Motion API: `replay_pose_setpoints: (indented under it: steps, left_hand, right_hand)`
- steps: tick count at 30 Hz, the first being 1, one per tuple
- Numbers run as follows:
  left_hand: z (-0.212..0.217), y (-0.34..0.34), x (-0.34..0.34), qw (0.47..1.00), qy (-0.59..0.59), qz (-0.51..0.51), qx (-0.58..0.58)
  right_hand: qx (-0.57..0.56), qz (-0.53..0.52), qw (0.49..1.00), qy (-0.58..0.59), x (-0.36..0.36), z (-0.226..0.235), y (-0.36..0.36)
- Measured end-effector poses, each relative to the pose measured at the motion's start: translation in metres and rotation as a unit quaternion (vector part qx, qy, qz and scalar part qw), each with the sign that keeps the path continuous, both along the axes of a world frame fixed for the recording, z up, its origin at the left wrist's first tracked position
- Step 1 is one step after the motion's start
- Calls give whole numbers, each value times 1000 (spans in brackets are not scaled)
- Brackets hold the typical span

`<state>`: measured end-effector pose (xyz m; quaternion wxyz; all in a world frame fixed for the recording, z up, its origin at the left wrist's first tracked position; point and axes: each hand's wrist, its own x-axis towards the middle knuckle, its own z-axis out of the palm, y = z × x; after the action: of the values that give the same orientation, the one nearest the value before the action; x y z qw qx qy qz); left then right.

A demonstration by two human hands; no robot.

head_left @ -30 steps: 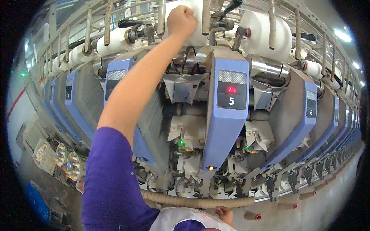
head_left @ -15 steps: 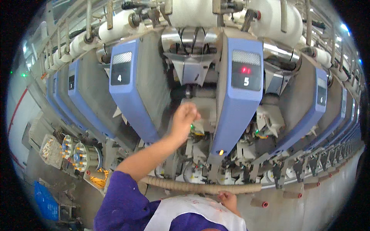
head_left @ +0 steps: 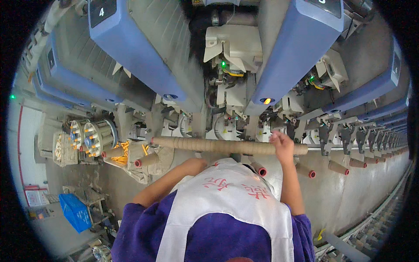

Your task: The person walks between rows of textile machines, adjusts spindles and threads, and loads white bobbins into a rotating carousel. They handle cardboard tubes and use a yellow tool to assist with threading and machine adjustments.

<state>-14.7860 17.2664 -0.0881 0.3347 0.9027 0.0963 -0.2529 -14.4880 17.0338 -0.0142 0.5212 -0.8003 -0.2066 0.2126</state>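
A long stack of nested brown cardboard cones (head_left: 209, 145) lies crosswise between my apron and the winding machine. My right hand (head_left: 283, 146) is raised at its right end, overlapping it in view. Its fingers are curled and pinched together; whatever they hold, if anything, is too small to make out. Close to the apron's left edge, below the stack, is my left hand (head_left: 195, 165). Its fingers are hidden, so its grip does not show. Single brown cones with red tips, such as one cone (head_left: 305, 170), stick out along the machine front.
Blue-fronted machine housings (head_left: 144, 52) rise ahead, with a winding unit (head_left: 235, 48) between two of them. At left stand round bobbin holders (head_left: 98, 137) and a sack (head_left: 161, 161) beside orange bobbins (head_left: 124, 153). Behind them lies a blue bag (head_left: 74, 212).
My view has tilted downward. The left hand has dropped from in front of the winding unit to beside my apron. My right hand has risen from beside the apron to the stack's right end.
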Motion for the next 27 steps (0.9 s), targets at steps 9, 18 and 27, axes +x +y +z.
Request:
replay_pose_setpoints:
  steps: [9,18,27]
  left_hand:
    - [13,-8,-18,991,118,32,53]
    - [133,43,-14,992,-1,70,106]
    - [163,19,44,958,-127,199,-160]
  right_hand:
    - [-52,14,987,-154,44,47,82]
    - [-141,119,981,-56,3,-34,56]
    - [244,267,755,547,-53,-32,49]
